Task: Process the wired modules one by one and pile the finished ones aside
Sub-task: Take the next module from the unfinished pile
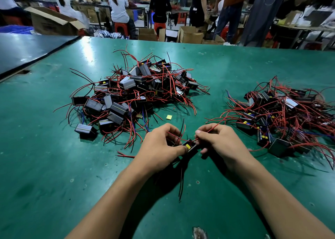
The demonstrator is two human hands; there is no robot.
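One wired module (190, 148) held over the green worktop (54, 157)

On the left sprawls the big heap of modules (137, 91). The left hand (159, 146) has its fingers curled round the black module, thumb on its yellow part. The right hand (219, 142) has its fingers pinching a red wire (211, 129). A smaller pile (282, 117) lies to the right.

On the tabletop (54, 166) lie two piles of modules. The larger pile (137, 91) sits left of the middle, and the smaller pile (282, 111) is at the right edge, well apart from it. In front of them, between the two, the left hand (159, 146) and the right hand (219, 140) hold one module (190, 147). A scrap (169, 117) lies between the larger pile and the hands. Behind the far edge stand boxes (190, 34), and people (118, 4) sit behind these.
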